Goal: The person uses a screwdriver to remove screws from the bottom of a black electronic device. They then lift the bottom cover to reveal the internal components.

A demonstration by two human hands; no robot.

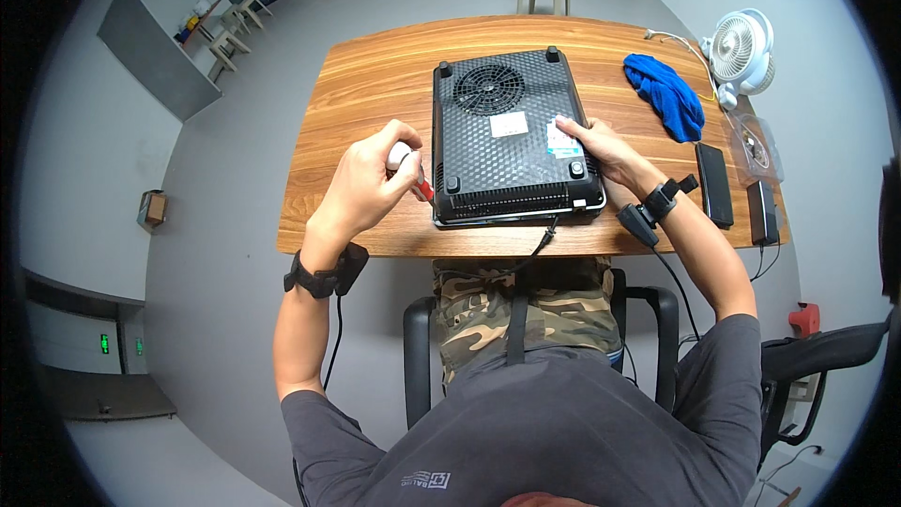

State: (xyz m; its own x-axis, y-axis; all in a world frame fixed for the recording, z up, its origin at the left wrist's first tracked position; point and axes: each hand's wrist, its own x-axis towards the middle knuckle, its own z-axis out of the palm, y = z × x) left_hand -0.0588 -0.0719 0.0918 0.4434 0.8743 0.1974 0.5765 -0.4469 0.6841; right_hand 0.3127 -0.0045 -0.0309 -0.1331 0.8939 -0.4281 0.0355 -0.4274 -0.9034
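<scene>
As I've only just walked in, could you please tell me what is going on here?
A seated person's left hand holds a red-and-white handheld tool at the near left corner of a flat, black plastic appliance. Their right hand holds its right edge, thumb on top. The appliance lies on a brown wooden table, its round black grille facing up.

light: bright, white, maybe from above | shadows: soft on the table [371,94] | glow: little green sign [105,344] | middle: clear | far back: a bit fuzzy | edges: walls [751,0] look bent, corners round and black
</scene>
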